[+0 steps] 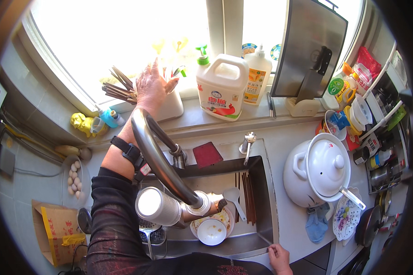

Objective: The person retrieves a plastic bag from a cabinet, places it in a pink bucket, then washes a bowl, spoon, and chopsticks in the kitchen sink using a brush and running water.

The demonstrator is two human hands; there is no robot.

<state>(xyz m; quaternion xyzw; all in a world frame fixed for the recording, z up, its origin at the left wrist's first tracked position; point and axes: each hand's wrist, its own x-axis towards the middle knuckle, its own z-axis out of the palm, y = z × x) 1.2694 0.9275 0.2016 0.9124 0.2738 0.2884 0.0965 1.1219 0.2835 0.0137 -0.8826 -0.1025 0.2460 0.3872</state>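
Left hand (151, 89) between 10 and 11 o'clock, thumb splayed, at the white holder (173, 108), sticks (123, 93) fanning out beside it toward 10; whether it grips any, I cannot tell. Right hand (279, 259) at 5 o'clock, fingers curled, near the sink (264, 197)

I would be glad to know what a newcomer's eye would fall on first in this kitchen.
Most likely the thick, curved metal faucet, arching over the steel sink in the middle. Next might come the left hand up by the bright window, beside a bunch of chopsticks, and the large white lidded pot on the counter right of the sink.
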